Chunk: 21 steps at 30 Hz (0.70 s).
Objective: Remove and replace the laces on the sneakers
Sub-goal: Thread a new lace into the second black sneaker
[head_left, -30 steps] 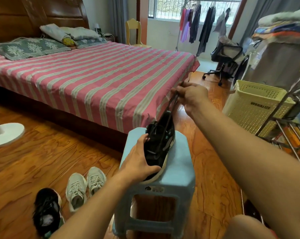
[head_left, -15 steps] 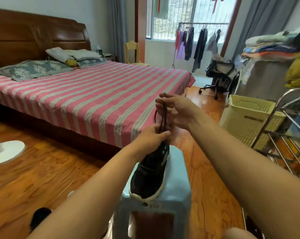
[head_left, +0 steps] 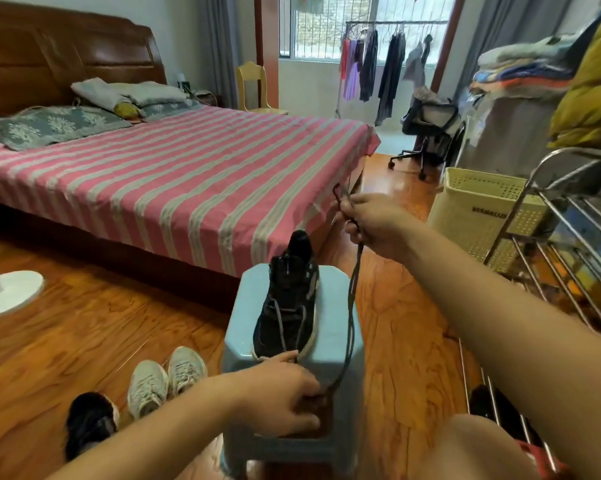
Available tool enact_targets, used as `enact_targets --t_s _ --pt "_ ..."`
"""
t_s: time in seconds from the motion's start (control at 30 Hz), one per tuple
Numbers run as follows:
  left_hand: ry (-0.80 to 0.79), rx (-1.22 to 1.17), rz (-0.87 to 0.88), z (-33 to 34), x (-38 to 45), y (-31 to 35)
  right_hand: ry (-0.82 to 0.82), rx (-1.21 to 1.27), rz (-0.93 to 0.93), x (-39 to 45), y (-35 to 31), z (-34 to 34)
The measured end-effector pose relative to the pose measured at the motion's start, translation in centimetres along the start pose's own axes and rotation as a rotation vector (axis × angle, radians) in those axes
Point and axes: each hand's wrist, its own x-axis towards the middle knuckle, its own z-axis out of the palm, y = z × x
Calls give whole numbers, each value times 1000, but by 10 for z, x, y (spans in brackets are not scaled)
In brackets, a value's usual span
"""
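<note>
Both hands, left point(head_left: 285, 396) and right point(head_left: 371, 223), pinching dark lace point(head_left: 352, 299); black sneaker point(head_left: 288, 299) on blue stool point(head_left: 337, 292).

Upper left of frame: wide bed with pink-and-grey striped sheet point(head_left: 174, 174), dark wooden headboard point(head_left: 67, 60) behind, grey floral pillows point(head_left: 50, 126) piled at its head. Far centre: small yellow wooden chair point(head_left: 252, 86), then a metal clothes rail hung with dark and purple garments point(head_left: 375, 64) by the window. Right of frame: cream perforated plastic laundry basket point(head_left: 479, 209), chrome wire rack point(head_left: 569, 237) beside it. Left edge: round white fan base point(head_left: 8, 292) on glossy wooden floor point(head_left: 84, 327).
</note>
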Motion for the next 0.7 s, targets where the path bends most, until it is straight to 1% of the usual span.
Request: enact_targets --t_s 0.03,0.07,0.1,0.13,0.23,0.27,0.33,0.37,0.43,0.5,0.6,0.7 --pt "3 -198 -36 3 0 4 4 -6 3 -5 13 0" --pt "-12 -323 -54 7 1 9 9 3 12 -9 26 1" --pt "-39 -348 -36 15 4 12 12 19 28 -13 39 0" --pt "-67 -252 -4 25 6 13 13 40 49 -15 51 0" --pt "-148 57 3 52 12 14 21 143 92 -17 78 -4" --pt "-171 111 -8 58 13 11 45 186 86 -17 85 -6" --pt "-209 126 -52 62 17 11 102 264 54 -17 97 -12" --pt "-197 84 -71 62 19 12 119 294 36 -18 103 -15" --pt "-130 -128 -131 59 25 10 138 339 9 -21 110 -17" --pt "-110 -305 -155 56 29 9 130 411 -21 -24 105 -16" --pt "-140 -391 -98 54 29 15 88 560 -67 -28 86 -14" --pt "-115 -370 -36 61 31 26 28 542 -55 -36 83 -11"
